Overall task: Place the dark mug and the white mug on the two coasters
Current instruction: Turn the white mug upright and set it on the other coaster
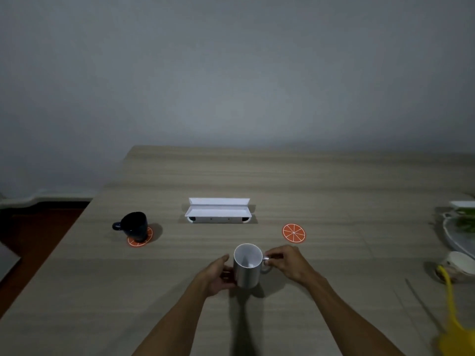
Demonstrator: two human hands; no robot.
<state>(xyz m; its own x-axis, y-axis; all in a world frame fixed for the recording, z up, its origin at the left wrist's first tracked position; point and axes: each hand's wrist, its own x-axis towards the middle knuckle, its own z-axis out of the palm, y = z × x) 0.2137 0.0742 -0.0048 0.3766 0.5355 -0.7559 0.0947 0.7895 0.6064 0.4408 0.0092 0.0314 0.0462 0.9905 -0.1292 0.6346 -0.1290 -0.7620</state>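
A person's two bare hands hold a white mug (247, 265) upright near the front middle of a wooden table (334, 181). The right hand (289, 264) pinches the mug's handle, which points to the person's right. The left hand (218, 274) cups the mug's opposite wall, fingers curled against it. Whether the mug rests on the table or is lifted just off it cannot be told, though a shadow lies close beneath it.

The landmark here is the white mug. The empty orange coaster (294, 233), patterned like a citrus slice, lies beyond the mug and to its right, near but apart. The right hand is the nearer one to it. By my judgement, the coming move is a short carry away from the person and rightward, keeping the mug's opening upward. Nothing stands between the mug and that coaster.

Well to the mug's left and farther back, a dark mug (134, 226) already sits on a second orange coaster (140, 238), its handle pointing left. It looks off-centre, with the coaster's front edge showing.

Straight beyond the white mug sits an open white box (218, 210). Far to the right, at the table edge, are a small cup (457, 269), a yellow fly swatter (455, 327) and a tray (452, 235) with something green.
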